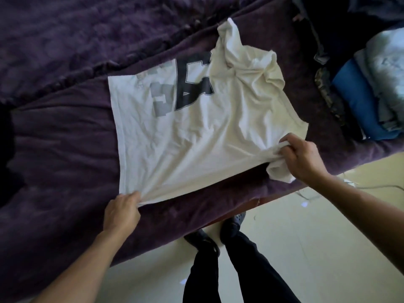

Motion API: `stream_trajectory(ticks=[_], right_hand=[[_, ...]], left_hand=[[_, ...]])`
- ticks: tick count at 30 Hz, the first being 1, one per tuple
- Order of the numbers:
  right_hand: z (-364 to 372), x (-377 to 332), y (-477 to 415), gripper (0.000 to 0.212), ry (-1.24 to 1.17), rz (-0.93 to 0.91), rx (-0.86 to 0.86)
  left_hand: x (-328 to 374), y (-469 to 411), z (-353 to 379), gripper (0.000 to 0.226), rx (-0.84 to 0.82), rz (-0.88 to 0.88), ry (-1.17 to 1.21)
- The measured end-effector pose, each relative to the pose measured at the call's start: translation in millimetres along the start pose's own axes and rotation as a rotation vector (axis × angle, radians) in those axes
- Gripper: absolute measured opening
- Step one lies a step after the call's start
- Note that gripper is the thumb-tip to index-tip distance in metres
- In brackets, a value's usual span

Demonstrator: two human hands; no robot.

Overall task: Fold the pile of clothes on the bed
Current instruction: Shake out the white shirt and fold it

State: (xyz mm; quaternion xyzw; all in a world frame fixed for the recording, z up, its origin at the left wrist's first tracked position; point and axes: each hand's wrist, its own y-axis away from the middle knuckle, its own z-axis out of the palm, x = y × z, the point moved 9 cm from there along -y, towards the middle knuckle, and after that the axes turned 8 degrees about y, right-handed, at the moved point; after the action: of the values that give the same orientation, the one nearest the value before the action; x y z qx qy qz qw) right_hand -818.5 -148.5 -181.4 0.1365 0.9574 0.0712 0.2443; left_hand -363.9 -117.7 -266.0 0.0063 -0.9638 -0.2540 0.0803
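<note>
Our white T-shirt (196, 132) lies spread on the purple blanket (61, 138) near the bed's edge. Our left hand (121, 209) pinches its hem corner; our right hand (302, 155) clutches the bunched sleeve. Folded clothes (371, 88) sit at far right.

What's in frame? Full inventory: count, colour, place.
T-shirt: 1, white with dark and grey block print, spread on the blanket, centre.
blanket: 1, purple, covering the bed.
folded stack: 1, blue, grey and pale pieces, on the bed at the right edge.
patterned cloth: 1, dark, just left of the stack.
floor: 1, cream, bottom and right.
shoes: 2, dark, on the floor by the bed.
legs: 2, black trousers, bottom centre.
left hand: 1, fingers grip the shirt's near hem corner.
right hand: 1, fingers grip bunched fabric by the near sleeve.
</note>
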Motion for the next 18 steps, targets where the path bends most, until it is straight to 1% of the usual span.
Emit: stream_trajectory(ticks=[2,4,7,10,12,15,18], right_hand=[[-7.8,-8.6,-6.6,0.014,0.071,-0.036,-0.065],[-13.1,-19.8,-17.0,0.017,0.133,-0.071,-0.110],[-20.6,-34.2,-58.2,0.018,0.218,-0.102,-0.151],[-30.2,-50.0,-130.9,0.023,0.327,-0.098,-0.151],[-32.6,-65.7,-184.6,0.026,0.400,-0.106,-0.163],[-28.2,-95.8,-260.8,0.032,0.456,-0.153,-0.196],[-16.8,-118.0,-324.9,0.033,0.493,-0.179,-0.213]], left_hand=[[-4.5,1.0,-5.7,0.021,-0.057,0.007,-0.013],[-7.6,-6.2,-23.9,0.018,-0.053,0.017,0.011],[-12.3,-37.7,-67.6,0.018,0.067,-0.009,0.137],[-16.3,-85.1,-120.3,0.014,0.238,-0.056,0.252],[-12.5,-118.4,-149.9,0.013,0.318,-0.068,0.282],[-7.7,-169.6,-182.1,0.017,0.392,-0.130,0.299],[-6.4,-222.2,-199.1,0.022,0.432,-0.212,0.352]])
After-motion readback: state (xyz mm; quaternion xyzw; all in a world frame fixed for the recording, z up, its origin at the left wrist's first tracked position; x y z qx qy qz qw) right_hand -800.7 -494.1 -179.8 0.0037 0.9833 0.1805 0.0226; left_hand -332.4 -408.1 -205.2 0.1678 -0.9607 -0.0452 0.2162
